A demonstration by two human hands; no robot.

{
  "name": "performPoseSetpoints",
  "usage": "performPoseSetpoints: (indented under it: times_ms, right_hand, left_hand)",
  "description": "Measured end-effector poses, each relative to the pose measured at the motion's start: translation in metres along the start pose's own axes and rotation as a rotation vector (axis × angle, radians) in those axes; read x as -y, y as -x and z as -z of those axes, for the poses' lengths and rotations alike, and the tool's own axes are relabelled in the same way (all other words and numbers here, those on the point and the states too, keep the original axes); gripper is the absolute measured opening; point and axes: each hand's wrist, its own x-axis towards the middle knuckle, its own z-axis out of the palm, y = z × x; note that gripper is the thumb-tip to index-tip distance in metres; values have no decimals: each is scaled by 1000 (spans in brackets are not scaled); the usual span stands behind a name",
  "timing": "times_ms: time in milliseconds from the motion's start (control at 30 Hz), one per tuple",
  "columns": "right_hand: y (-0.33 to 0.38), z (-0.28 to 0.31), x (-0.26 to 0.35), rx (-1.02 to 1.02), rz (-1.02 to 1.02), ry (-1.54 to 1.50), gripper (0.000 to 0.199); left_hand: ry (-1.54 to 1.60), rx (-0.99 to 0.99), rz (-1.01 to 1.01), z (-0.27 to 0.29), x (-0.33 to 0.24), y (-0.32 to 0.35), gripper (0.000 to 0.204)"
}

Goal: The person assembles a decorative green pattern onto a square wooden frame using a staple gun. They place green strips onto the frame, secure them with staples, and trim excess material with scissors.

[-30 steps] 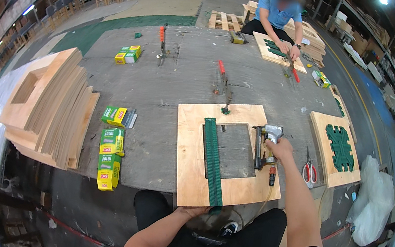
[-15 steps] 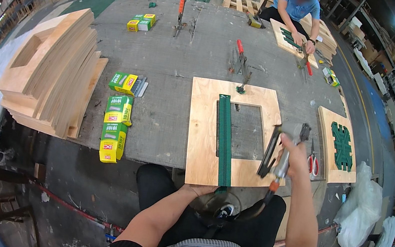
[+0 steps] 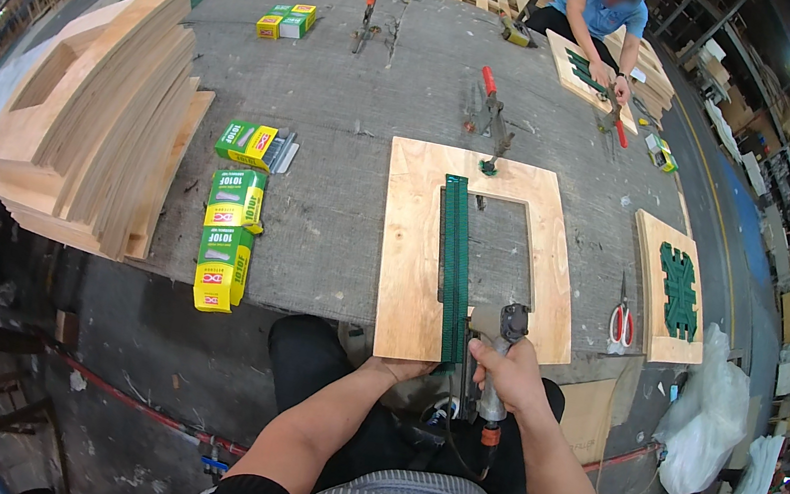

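A light plywood frame [image 3: 409,249] with a rectangular opening lies at the table's near edge. Along the left side of its opening runs a green webbing strap [image 3: 453,270], from the far bar to the near edge. My left hand [image 3: 401,368] is at the frame's near edge, closed on the strap's near end; its fingers are partly hidden under the wood. My right hand [image 3: 516,373] grips a pneumatic staple gun [image 3: 512,324], its nose close to the strap's near end. A red-handled clamp [image 3: 496,120] stands at the frame's far edge, its tip by the wood.
Stacked plywood frames [image 3: 108,136] stand at left, beside green-and-yellow staple boxes [image 3: 235,199]. At right are red-handled scissors [image 3: 621,324] and a frame with woven green webbing [image 3: 678,292]. Another clamp [image 3: 369,11] is farther back. A co-worker [image 3: 599,18] handles a webbed frame at far right.
My right hand has brought the staple gun left and nearer to me, from the frame's right side to the strap's near end. My left hand stays at the near edge.
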Motion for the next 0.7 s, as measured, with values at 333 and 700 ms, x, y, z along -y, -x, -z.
performPoseSetpoints:
  times_ms: [333,700]
  right_hand:
    - [3,-12,3,-34,-19,85,15]
    - [5,-23,-3,-57,5,44,16]
  left_hand:
    - [371,-86,40,-43,32,9,43]
    - [3374,-162,1068,-21,24,3,44]
